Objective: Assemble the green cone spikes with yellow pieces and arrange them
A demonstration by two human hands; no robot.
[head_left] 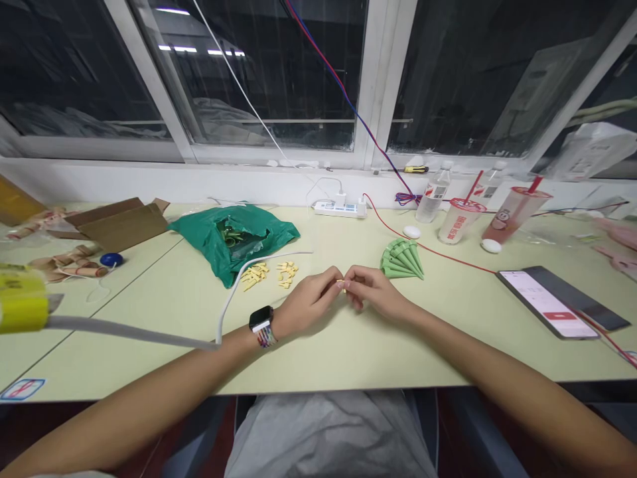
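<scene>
My left hand and my right hand meet over the middle of the table, fingertips pinched together. Between them sits a small pale yellow piece, mostly covered by the fingers, so its exact shape is hidden. Left of my hands lie two little groups of similar yellow pieces, a loose pile and a smaller cluster. Just beyond my right hand is a fan of green cone-shaped pieces. A green plastic bag, its mouth open, holds green parts behind the yellow piles.
A white cable crosses above my left forearm. Further right lie a phone, drink cups and a water bottle. A power strip stands at the back. Leftward are a cardboard box and a blue ball.
</scene>
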